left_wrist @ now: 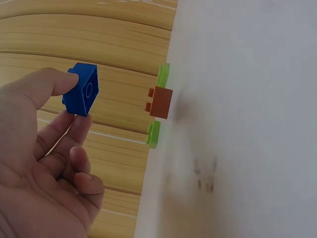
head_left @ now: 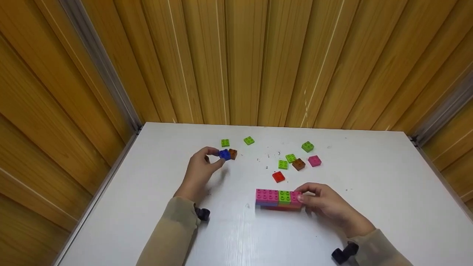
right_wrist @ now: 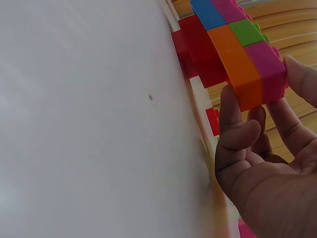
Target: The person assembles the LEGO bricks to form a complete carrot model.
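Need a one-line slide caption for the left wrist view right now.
Left hand pinches a blue brick off the white table, with a brown brick and two green bricks beyond.

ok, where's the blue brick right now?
In the head view the blue brick is pinched in the left hand, left of centre on the white table, right beside a brown brick and just below a green one.

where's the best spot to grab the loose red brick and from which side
Probably by its two opposite flat side walls, coming straight down from above. The red brick lies alone and studs up on the table, with bare table on every side; the green brick behind it stands apart. A thumb-and-finger pinch should fit, as the left hand pinches the blue brick.
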The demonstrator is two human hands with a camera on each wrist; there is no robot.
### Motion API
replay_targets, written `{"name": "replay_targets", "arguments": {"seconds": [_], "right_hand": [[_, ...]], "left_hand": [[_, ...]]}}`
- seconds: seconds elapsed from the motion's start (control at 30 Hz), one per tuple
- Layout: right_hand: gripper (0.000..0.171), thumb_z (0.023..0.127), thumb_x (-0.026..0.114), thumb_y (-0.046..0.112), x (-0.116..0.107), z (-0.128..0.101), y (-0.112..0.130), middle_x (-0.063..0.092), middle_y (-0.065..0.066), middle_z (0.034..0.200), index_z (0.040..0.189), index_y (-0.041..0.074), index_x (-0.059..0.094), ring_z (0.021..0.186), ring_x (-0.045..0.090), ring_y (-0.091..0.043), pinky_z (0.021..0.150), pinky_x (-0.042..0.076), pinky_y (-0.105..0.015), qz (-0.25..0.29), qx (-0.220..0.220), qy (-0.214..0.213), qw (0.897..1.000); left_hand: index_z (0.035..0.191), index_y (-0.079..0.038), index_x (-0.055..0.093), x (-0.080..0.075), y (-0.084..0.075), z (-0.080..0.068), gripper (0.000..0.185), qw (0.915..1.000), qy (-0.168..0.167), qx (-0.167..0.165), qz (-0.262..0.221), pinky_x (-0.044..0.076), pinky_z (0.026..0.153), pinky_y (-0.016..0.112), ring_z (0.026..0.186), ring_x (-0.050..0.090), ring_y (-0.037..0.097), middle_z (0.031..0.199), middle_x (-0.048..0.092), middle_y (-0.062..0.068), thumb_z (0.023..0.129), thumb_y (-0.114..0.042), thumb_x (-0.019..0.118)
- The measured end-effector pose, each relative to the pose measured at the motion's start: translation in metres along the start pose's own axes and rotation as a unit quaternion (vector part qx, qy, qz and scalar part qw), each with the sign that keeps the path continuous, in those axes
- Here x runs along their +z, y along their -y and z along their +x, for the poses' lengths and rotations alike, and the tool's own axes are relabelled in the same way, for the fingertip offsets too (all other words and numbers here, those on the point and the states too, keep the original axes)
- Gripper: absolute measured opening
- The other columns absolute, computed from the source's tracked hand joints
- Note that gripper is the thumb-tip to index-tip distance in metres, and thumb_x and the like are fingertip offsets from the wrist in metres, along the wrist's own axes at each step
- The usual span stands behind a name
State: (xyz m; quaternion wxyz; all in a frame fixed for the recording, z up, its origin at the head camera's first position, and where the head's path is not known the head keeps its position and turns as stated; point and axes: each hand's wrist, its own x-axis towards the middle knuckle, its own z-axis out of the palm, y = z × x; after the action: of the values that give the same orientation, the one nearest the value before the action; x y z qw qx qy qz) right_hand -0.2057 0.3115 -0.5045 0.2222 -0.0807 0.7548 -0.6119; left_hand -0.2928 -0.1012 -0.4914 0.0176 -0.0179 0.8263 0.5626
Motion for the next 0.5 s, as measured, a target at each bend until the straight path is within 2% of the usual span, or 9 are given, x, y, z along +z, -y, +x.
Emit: {"name": "replay_targets", "arguments": {"seconds": [0.1, 0.2, 0.33, 0.5], "right_hand": [[0.038, 0.112, 0.073, 0.024, 0.0, 0.0, 0.0, 0.076, 0.005, 0.11, 0.137, -0.003, 0.069, 0.087, 0.063, -0.01, 0.071, 0.052, -0.024, -0.004, 0.003, -0.007, 1.0], [0.04, 0.112, 0.072, 0.024, 0.001, 0.0, 0.0, 0.077, 0.005, 0.11, 0.139, -0.006, 0.067, 0.084, 0.063, -0.01, 0.069, 0.051, -0.024, -0.004, 0.001, -0.009, 1.0], [0.042, 0.112, 0.072, 0.024, 0.002, 0.001, 0.0, 0.076, 0.004, 0.11, 0.141, -0.007, 0.067, 0.083, 0.063, -0.01, 0.068, 0.049, -0.023, -0.004, 0.0, -0.012, 1.0], [0.04, 0.112, 0.072, 0.025, 0.002, 0.002, 0.0, 0.075, 0.005, 0.11, 0.139, -0.004, 0.069, 0.085, 0.061, -0.01, 0.068, 0.049, -0.024, -0.005, 0.005, -0.014, 1.0]], "left_hand": [[0.133, -0.024, 0.073, 0.003, -0.008, -0.008, 0.035, 0.9997, 0.009, -0.001, -0.021, 0.05, 0.103, 0.043, 0.126, 0.054, 0.029, 0.141, 0.069, 0.01, 0.101, -0.028, 0.087], [0.133, -0.026, 0.073, 0.005, -0.017, -0.014, 0.036, 0.9998, 0.016, 0.009, -0.01, 0.052, 0.102, 0.042, 0.132, 0.055, 0.034, 0.14, 0.07, 0.007, 0.101, -0.029, 0.087], [0.133, -0.024, 0.075, 0.009, -0.028, -0.021, 0.036, 0.9978, 0.025, 0.057, 0.023, 0.052, 0.095, 0.04, 0.128, 0.059, 0.037, 0.135, 0.073, 0.002, 0.1, -0.029, 0.088], [0.132, -0.023, 0.076, 0.015, -0.036, -0.03, 0.035, 0.9937, 0.05, 0.096, 0.029, 0.052, 0.097, 0.038, 0.12, 0.058, 0.026, 0.138, 0.075, -0.005, 0.099, -0.027, 0.088]]}}
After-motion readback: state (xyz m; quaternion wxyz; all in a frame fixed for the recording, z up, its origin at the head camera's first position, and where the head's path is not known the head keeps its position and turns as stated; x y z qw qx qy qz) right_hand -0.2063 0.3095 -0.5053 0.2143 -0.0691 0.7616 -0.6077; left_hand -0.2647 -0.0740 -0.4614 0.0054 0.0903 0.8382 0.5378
